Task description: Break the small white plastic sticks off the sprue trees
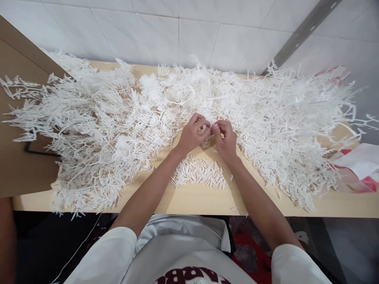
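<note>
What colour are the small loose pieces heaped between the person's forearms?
The loose pieces are white; the head view shows them best.

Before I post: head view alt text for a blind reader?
A person's left hand and right hand pinch close together over a pale table, amid heaps of white branching pieces; anything held is unclear. Loose white sticks lie nearer the body, with a cardboard box at left, a red-and-white bag at right.

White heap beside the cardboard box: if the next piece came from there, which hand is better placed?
Likely the left hand: it is nearer the white heap beside the cardboard box, while the right hand sits farther away. Their fingertips nearly meet; whether they pinch anything is unclear.
</note>
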A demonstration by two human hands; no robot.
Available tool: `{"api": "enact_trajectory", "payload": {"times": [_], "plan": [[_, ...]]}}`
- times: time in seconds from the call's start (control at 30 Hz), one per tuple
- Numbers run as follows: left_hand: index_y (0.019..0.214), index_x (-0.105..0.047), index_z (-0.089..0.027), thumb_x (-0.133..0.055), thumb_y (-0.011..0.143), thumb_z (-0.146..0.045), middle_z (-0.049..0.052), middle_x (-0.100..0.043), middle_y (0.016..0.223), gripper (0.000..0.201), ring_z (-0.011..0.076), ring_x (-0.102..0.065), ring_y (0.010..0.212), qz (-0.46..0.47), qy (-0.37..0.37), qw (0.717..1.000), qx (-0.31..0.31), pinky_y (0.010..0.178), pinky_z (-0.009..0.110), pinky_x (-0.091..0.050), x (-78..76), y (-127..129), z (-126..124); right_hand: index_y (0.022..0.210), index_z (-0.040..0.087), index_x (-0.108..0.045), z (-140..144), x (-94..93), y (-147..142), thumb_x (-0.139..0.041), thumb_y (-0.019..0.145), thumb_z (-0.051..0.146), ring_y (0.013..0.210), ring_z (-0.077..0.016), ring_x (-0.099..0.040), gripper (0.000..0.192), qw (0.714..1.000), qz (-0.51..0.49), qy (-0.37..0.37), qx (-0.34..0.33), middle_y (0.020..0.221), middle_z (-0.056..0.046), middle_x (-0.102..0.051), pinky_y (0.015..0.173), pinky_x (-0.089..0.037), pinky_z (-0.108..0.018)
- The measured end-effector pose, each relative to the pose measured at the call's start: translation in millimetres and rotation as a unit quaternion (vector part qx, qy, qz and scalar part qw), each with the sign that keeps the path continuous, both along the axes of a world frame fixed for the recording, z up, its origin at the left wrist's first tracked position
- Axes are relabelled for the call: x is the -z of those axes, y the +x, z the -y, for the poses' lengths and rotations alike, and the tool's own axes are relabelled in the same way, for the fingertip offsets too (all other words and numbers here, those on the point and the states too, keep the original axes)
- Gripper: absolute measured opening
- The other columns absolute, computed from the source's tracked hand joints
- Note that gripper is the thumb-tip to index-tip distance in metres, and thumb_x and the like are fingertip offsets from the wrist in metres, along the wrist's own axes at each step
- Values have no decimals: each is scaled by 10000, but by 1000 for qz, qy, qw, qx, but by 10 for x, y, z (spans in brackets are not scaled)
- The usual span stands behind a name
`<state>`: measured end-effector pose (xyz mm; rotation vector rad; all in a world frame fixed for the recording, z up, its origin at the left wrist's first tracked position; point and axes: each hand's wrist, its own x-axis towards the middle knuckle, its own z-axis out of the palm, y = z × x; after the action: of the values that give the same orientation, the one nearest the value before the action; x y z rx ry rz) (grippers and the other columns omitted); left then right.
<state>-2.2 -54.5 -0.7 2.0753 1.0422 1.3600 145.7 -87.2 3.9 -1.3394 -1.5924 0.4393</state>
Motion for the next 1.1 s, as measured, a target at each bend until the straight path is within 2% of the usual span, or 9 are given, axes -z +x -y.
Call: {"api": "enact_trajectory", "payload": {"times": [0.1,0.2,0.5,0.77,0.83,0.9,0.93,1.0,1.1], "plan": [[857,-605,-200,-541,906,-369,44,-562,959,187,102,-524,713,-35,-7,999,-18,632,249,-460,-13,16,40,986,267,-555,23,12,-8,-470,948,469,672,-123,-601,223,999,44,7,12,831,14,-655,629,-458,-273],[846,-594,-203,-508,921,-357,45,-577,960,192,112,-524,717,-68,-9,997,-27,615,249,-442,-35,40,80,970,258,-530,39,39,-10,-421,967,445,592,-119,-547,217,998,67,4,21,747,25,-623,573,-404,-265],[859,-587,-199,-492,928,-284,24,-586,955,145,98,-548,750,-58,-16,998,9,640,229,-447,-40,82,91,794,232,-466,23,38,24,-396,955,350,500,-100,-419,212,999,35,14,16,578,64,-477,536,-310,-257],[819,-581,-203,-542,899,-242,8,-577,922,97,91,-535,730,-24,-39,999,15,650,237,-440,-18,97,85,762,231,-466,10,36,47,-411,956,414,514,-102,-430,272,1000,4,14,-8,576,59,-468,543,-348,-263],[768,-559,-196,-544,887,-208,7,-570,862,121,103,-528,745,14,-63,998,-19,666,246,-438,-18,64,30,781,233,-464,32,38,13,-382,968,440,555,-111,-501,290,998,-50,23,-43,632,41,-541,577,-416,-270],[699,-504,-188,-505,886,-152,-1,-527,754,191,106,-504,714,87,-99,985,-111,655,248,-430,-22,18,-36,814,235,-456,58,30,-40,-339,984,450,655,-127,-596,298,988,-122,39,-85,758,7,-633,659,-489,-297],[676,-476,-186,-509,882,-146,-4,-505,738,211,102,-488,696,105,-110,979,-134,647,245,-428,-26,-2,-62,839,235,-461,66,25,-66,-331,988,450,713,-134,-628,292,984,-144,44,-94,831,-10,-662,700,-509,-311],[690,-474,-184,-542,875,-163,-7,-501,763,198,90,-485,688,97,-105,985,-93,641,232,-433,-38,-26,-88,915,241,-494,62,13,-104,-369,984,452,767,-132,-645,255,985,-150,38,-82,921,-23,-674,722,-518,-311],[791,-549,-188,-572,895,-262,5,-539,858,130,81,-527,734,68,-75,995,-9,672,220,-467,-51,-19,-64,1047,258,-547,14,6,-104,-441,965,459,764,-118,-626,242,990,-131,4,-42,937,-15,-656,691,-509,-283]]}}
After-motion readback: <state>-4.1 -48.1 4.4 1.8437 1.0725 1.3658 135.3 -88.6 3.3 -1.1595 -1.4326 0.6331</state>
